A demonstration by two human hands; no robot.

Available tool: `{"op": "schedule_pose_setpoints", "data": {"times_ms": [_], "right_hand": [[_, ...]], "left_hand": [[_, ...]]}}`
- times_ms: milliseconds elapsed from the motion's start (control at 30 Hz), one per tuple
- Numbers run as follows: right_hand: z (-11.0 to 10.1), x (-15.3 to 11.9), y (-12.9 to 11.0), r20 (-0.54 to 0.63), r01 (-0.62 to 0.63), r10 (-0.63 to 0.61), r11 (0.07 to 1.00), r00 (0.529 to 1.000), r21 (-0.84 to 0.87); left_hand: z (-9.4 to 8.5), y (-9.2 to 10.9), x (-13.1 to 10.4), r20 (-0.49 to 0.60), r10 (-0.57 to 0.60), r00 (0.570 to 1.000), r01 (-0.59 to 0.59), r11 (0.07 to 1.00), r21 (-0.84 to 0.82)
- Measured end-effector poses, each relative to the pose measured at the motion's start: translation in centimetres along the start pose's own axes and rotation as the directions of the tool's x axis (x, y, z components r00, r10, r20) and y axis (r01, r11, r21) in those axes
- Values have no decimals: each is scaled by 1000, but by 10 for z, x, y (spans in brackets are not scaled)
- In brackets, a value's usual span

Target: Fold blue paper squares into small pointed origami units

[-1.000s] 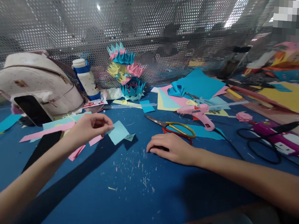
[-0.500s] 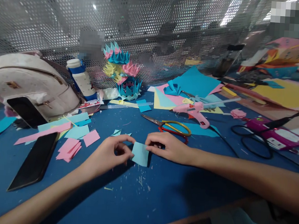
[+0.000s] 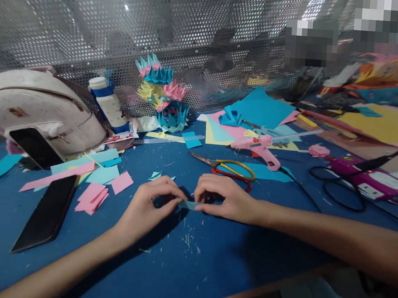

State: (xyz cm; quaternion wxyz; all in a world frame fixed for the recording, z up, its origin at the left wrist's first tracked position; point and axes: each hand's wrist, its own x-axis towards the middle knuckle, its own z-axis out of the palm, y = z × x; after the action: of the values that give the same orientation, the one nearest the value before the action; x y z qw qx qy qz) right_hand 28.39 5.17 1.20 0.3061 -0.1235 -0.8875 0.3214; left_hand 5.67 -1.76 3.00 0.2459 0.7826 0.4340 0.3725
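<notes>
Between my two hands a small light-blue paper piece (image 3: 190, 205) shows as a narrow strip, its near edge turned up over it. My left hand (image 3: 156, 202) pinches its left end between thumb and fingers. Thumb and fingertips of my right hand (image 3: 221, 198) grip the right end; part of the paper is hidden by them. Just beyond my right hand lie scissors (image 3: 231, 169) with yellow and red handles. Pale paper scraps (image 3: 159, 176) sit beyond my left hand, and tiny clippings (image 3: 188, 240) are strewn on the table in front.
Left are pink paper squares (image 3: 91, 198), a black phone (image 3: 46, 215) and a whitish backpack (image 3: 45, 111). A pink glue gun (image 3: 262, 149) with a cord lies right of the scissors, near a purple power strip (image 3: 360, 178). Folded-paper crowns (image 3: 172, 115) stand at the back.
The light-blue paper, flat and square-looking before, now appears as a thin strip. My left fingers have closed in on it, and both thumbs have shifted along its edge.
</notes>
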Motion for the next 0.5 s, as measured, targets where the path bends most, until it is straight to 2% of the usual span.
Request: {"op": "schedule_pose_setpoints", "data": {"times_ms": [133, 200, 233, 367, 433, 500], "right_hand": [[-4, 0, 0, -60, 207, -214, 972, 975, -109], [-9, 1, 2, -3, 305, -312, 930, 950, -206], [-11, 2, 3, 64, 351, -346, 902, 936, -250], [-17, 4, 8, 360, 463, -356, 843, 863, -276], [-17, 5, 9, 406, 449, -338, 867, 849, -218], [-16, 6, 9, 424, 406, -313, 901, 850, -149]], "left_hand": [[2, -1, -8, -34, 161, 986, -156, 981, 113], [4, -2, -13, 18, 271, 962, -269, 945, 185], [5, -2, -16, 58, 324, 944, -329, 918, 220], [12, -2, -26, 219, 477, 851, -525, 789, 319], [14, -1, -28, 291, 512, 808, -588, 723, 362], [15, -2, -29, 328, 511, 795, -606, 701, 377]]}}
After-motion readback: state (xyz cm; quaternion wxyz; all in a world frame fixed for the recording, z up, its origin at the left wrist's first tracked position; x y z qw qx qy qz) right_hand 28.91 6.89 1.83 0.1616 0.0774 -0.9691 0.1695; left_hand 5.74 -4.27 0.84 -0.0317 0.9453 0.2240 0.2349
